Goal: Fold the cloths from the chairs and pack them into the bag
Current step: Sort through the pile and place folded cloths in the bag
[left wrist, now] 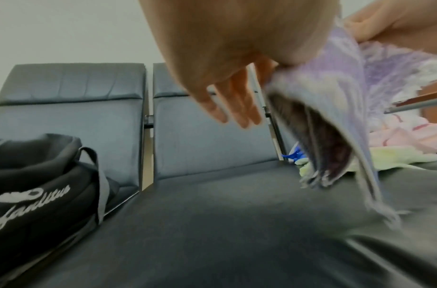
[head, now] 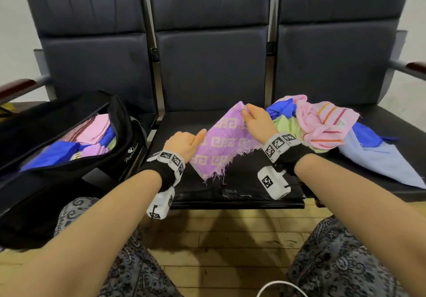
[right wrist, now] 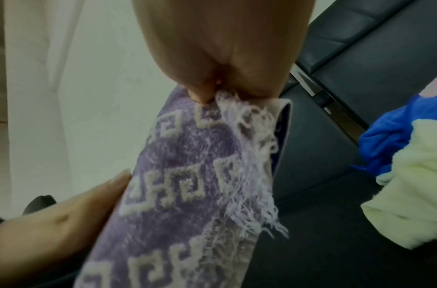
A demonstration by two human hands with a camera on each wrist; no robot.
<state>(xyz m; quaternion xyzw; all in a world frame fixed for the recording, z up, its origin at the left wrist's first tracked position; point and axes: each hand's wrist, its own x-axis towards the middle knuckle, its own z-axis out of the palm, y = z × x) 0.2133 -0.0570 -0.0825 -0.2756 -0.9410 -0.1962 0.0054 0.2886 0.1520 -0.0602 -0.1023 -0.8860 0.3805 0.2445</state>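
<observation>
Over the middle seat [head: 242,181] hangs a purple cloth [head: 221,144] with a yellow key pattern and a frayed edge. My right hand [head: 245,112] pinches its top corner, which the right wrist view shows as the frayed corner [right wrist: 227,101] under my fingers [right wrist: 200,93]. My left hand [head: 196,140] pinches the cloth's left edge with the thumb on top. In the left wrist view its other fingers [left wrist: 234,109] stay straight beside the cloth [left wrist: 335,109]. The black bag [head: 129,140] lies open on the left seat with folded cloths [head: 92,133] inside.
A loose pile on the right seat holds a pink striped cloth [head: 322,121], a blue one [head: 281,109], a pale green one [head: 288,124] and a light blue one [head: 380,160]. Wooden-topped armrests [head: 415,67] flank the row. My knees and a white cable [head: 276,285] are below.
</observation>
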